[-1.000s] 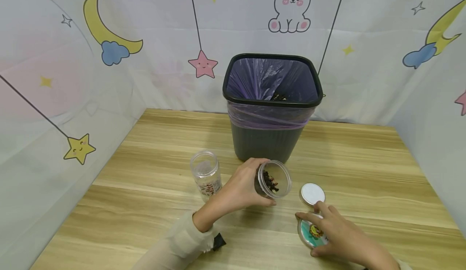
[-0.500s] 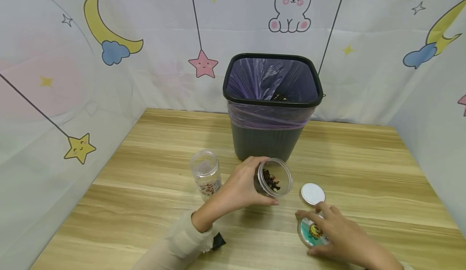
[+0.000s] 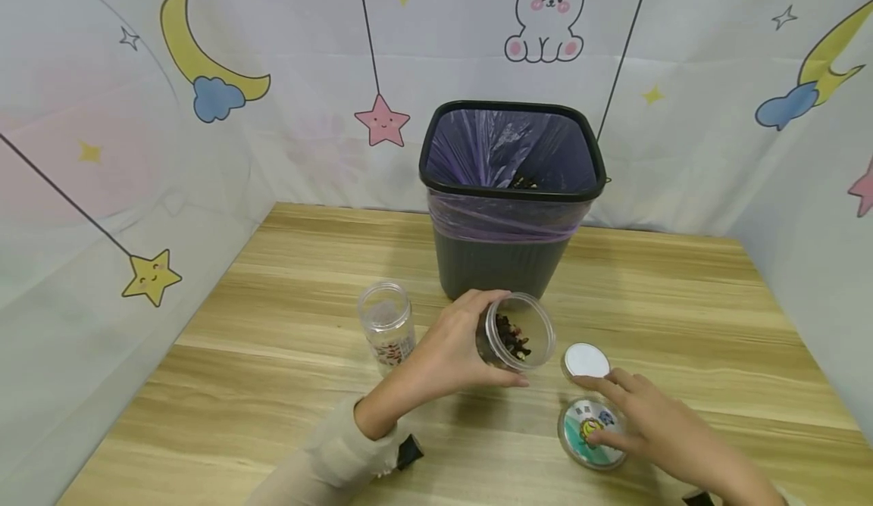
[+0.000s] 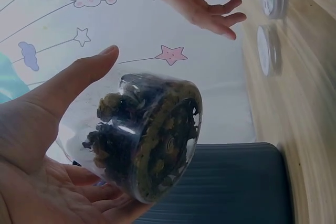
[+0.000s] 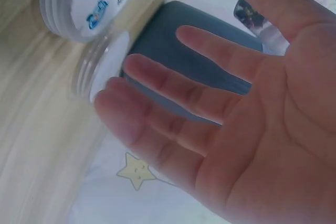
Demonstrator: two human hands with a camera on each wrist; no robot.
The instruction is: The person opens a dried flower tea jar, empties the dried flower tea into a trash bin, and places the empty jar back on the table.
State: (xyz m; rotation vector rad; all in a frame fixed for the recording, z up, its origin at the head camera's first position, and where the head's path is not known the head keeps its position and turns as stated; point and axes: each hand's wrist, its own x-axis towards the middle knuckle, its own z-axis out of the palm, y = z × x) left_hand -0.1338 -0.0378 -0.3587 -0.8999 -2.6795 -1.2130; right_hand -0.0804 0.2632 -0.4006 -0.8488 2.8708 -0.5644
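My left hand (image 3: pixel 453 343) grips a clear plastic jar (image 4: pixel 149 135) tilted on its side, its open mouth facing right in the head view. Dark dried pieces, some reddish and yellowish, lie in its bottom (image 3: pixel 513 339). My right hand (image 3: pixel 658 423) is held over a round lid with a green and white printed label (image 3: pixel 585 449), fingers spread and holding nothing. Just beyond that lies a plain white lid (image 3: pixel 585 360), close to the fingertips. In the right wrist view the palm (image 5: pixel 283 124) shows bare, with both lids past the fingers.
A second clear jar (image 3: pixel 385 324) stands upright left of my left hand. Behind the hands is a dark bin (image 3: pixel 501 263) with a purple liner and some dark bits inside. A white patterned cloth (image 3: pixel 314 74) walls the wooden table (image 3: pixel 286 294).
My right hand has lifted off the printed lid and moved slightly up and right, its fingers spreading. The left hand has shifted the tilted jar a little to the right.
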